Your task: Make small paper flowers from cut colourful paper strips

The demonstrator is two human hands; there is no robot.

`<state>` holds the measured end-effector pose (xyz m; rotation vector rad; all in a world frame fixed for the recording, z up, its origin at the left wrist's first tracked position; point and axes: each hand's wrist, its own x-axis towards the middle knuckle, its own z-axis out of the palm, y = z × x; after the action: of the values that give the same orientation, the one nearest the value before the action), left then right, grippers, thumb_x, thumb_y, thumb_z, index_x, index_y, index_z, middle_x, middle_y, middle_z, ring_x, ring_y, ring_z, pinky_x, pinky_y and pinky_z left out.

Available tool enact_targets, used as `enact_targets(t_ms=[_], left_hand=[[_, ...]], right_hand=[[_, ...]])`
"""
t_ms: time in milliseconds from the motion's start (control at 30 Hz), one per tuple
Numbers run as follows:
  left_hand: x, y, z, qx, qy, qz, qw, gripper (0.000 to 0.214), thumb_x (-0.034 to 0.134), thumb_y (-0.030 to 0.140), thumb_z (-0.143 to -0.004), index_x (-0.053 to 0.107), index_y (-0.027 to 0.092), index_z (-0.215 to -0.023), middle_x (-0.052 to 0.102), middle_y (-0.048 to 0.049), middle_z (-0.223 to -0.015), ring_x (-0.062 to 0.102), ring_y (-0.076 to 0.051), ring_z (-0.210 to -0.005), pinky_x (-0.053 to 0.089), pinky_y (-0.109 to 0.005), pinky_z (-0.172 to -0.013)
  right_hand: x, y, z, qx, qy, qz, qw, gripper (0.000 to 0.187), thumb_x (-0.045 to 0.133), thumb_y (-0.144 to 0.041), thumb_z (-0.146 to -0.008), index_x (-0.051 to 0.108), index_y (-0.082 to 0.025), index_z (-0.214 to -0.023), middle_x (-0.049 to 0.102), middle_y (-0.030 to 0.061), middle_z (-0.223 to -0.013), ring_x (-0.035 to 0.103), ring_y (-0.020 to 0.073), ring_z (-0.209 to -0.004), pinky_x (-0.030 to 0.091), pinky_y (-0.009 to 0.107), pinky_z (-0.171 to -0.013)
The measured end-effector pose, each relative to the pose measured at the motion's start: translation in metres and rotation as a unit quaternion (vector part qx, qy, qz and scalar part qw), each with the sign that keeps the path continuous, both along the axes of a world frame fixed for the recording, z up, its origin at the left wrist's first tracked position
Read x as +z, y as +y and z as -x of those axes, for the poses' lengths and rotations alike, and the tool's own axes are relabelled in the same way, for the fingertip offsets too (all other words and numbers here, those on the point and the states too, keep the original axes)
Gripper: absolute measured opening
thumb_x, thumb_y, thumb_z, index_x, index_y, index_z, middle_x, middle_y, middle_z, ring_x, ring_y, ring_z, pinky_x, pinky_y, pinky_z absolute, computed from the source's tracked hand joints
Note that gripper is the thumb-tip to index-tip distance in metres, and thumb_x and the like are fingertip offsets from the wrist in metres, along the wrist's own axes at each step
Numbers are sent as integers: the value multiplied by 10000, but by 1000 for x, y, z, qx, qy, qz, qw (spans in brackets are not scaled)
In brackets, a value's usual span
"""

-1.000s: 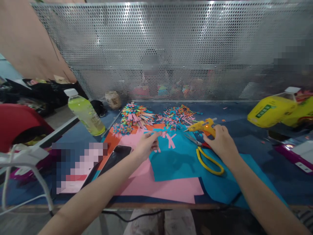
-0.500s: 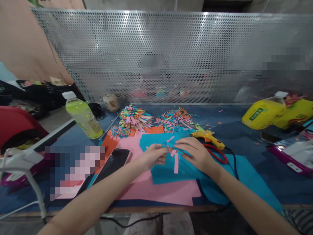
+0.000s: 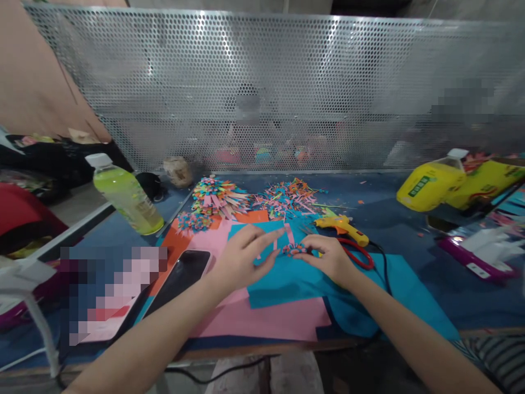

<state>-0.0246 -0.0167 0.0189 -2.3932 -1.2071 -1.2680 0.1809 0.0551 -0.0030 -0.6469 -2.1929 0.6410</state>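
Observation:
My left hand hovers over the blue paper sheet with its fingers stretched out toward a pink paper strip. My right hand pinches a small rolled multicoloured paper piece just above the blue sheet. A pink sheet lies under the blue one. The yellow glue gun lies just beyond my right hand, with red-handled scissors beside it.
Piles of cut paper strips and scraps lie farther back. A green drink bottle stands at left, a black phone lies near my left arm, yellow packs sit at right. A perforated metal screen closes the back.
My right hand let go of the glue gun and came to the middle. Both hands met over the blue sheet; now the left fingers have spread while the right pinches the rolled piece.

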Motion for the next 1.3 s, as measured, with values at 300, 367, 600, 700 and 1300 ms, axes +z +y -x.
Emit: enact_targets(t_ms=[300, 367, 600, 700, 1300], left_hand=[[1, -4, -5, 13, 91, -32, 995, 465, 557, 220, -748, 464, 220, -1204, 470, -109, -1085, 471, -214, -969, 429, -374, -788], [0, -5, -6, 1, 99, -30, 995, 481, 559, 240, -746, 453, 207, -1214, 474, -119, -1101, 467, -228, -1001, 424, -386, -809], [-5, -8, -8, -39, 113, -41, 992, 473, 607, 292, -715, 485, 186, -1160, 535, -115, -1055, 487, -225, -1000, 422, -400, -848], [-5, -9, -10, -51, 126, -46, 990, 427, 613, 292, -717, 510, 184, -1116, 555, -109, -1039, 494, -217, -989, 432, -387, -841], [-4, -9, -15, -68, 115, -30, 991, 392, 586, 271, -740, 512, 211, -1120, 558, -112, -1062, 496, -215, -1001, 410, -394, -851]], right_hand=[[3, -5, -7, 52, -22, -156, 986, 125, 545, -268, -802, 570, -147, -790, 582, 36, -736, 531, 120, -690, 453, 237, -626], [5, -6, -11, 58, -62, -230, 970, 119, 513, -233, -824, 580, -137, -845, 605, 54, -798, 538, 137, -763, 454, 267, -689], [15, -11, -16, 38, -135, -461, 876, 249, 365, -112, -861, 604, -108, -793, 618, 68, -744, 507, 156, -706, 410, 306, -649], [18, -14, -16, 31, -141, -480, 865, 300, 327, -105, -867, 605, -110, -753, 609, 73, -720, 502, 157, -703, 399, 310, -645], [15, -13, -19, 27, -135, -479, 867, 304, 323, -113, -866, 616, -114, -787, 620, 80, -751, 515, 159, -725, 413, 305, -624]])
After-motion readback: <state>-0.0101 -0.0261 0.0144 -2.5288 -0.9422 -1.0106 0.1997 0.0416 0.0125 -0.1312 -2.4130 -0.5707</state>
